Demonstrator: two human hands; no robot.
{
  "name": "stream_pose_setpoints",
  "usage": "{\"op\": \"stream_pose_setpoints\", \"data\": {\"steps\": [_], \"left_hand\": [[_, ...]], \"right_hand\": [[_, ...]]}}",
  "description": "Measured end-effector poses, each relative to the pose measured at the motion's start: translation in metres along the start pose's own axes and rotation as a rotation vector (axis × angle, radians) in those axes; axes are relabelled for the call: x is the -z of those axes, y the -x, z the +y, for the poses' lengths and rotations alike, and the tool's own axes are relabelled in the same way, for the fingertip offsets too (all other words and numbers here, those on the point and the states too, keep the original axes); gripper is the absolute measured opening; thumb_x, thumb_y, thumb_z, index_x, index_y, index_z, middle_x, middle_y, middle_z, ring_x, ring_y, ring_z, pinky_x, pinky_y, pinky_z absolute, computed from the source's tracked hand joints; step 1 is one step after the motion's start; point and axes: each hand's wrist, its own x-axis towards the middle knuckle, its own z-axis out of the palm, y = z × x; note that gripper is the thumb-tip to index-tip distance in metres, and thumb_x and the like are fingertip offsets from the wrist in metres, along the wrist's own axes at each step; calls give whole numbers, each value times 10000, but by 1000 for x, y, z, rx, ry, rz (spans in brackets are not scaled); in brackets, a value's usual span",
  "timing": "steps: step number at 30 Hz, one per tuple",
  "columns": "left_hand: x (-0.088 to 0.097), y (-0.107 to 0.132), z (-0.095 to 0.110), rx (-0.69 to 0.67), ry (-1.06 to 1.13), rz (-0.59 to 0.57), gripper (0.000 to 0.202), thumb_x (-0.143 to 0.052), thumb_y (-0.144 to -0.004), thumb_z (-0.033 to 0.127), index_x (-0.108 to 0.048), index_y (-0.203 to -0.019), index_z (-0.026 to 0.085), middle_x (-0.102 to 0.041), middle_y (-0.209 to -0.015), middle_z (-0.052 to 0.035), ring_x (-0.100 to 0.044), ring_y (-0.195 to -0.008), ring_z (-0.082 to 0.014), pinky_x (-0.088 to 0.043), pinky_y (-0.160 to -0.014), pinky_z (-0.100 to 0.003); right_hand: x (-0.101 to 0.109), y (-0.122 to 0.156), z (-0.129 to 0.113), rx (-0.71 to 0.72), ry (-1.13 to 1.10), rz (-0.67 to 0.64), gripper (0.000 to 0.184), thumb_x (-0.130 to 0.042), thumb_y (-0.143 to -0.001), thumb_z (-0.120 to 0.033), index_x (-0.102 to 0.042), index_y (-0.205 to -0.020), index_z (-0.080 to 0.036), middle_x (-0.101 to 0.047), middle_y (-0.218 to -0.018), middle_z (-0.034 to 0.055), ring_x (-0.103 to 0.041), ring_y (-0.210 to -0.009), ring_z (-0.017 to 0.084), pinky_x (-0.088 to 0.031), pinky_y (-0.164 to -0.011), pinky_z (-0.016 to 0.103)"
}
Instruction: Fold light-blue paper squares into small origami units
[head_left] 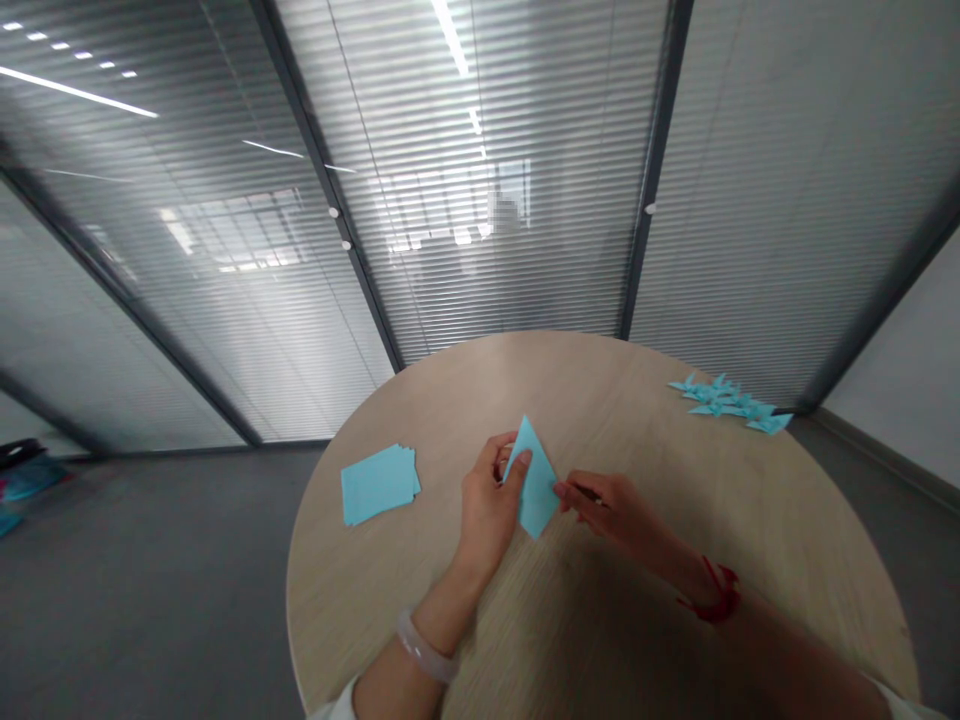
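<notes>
A light-blue sheet of origami paper [537,492], folded into a kite-like diamond, is held up over the middle of the round table. My left hand [491,492] grips its left side, thumb on the near face and the other fingers partly hidden behind. At the paper's right corner, my right hand [596,500] pinches the edge between thumb and fingers. A pale bangle [426,648] circles my left wrist, and a red cord bracelet [718,592] is on my right.
To the left on the wooden table [480,390] lies a stack of blue paper [379,485]. Several folded blue paper pieces [731,400] sit clustered near the far right edge. Glass panels with blinds [510,270] stand just behind the table.
</notes>
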Motion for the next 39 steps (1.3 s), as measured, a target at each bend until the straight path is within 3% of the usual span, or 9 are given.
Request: {"op": "stream_pose_setpoints", "data": {"steps": [15,25,30,39], "left_hand": [[0,0,-2,-25,-28,-48,255,-534,-866,312,-613,-1054,159,-701,-876,-50,-600,-722,-163,-441,-636,-253],[-1,2,-1,-25,-47,-37,237,-546,-865,302,-614,-1055,177,-699,-892,-39,-622,-777,-165,-455,-679,-250],[-1,3,0,-31,-36,-47,237,-537,-871,317,-616,-1053,187,-700,-899,-33,-618,-772,-162,-453,-677,-246],[-1,2,-3,-26,-49,-29,240,-550,-860,330,-628,-1036,186,-701,-864,-26,-621,-748,-163,-450,-656,-243]], "right_hand": [[2,4,-7,22,57,-84,436,-362,-963,-437,-584,-696,-174,-461,-489,-51,-445,-449,106,-328,-502,224],[-3,10,-6,86,329,-222,314,-412,-967,-362,-637,-837,-185,-712,-723,48,-641,-629,176,-360,-562,262],[-3,13,-8,109,345,-272,285,-419,-963,-352,-635,-852,-203,-730,-777,51,-668,-681,201,-391,-596,279],[-6,10,-4,143,321,-215,288,-407,-966,-327,-617,-815,-200,-722,-758,65,-665,-668,214,-387,-577,293]]}}
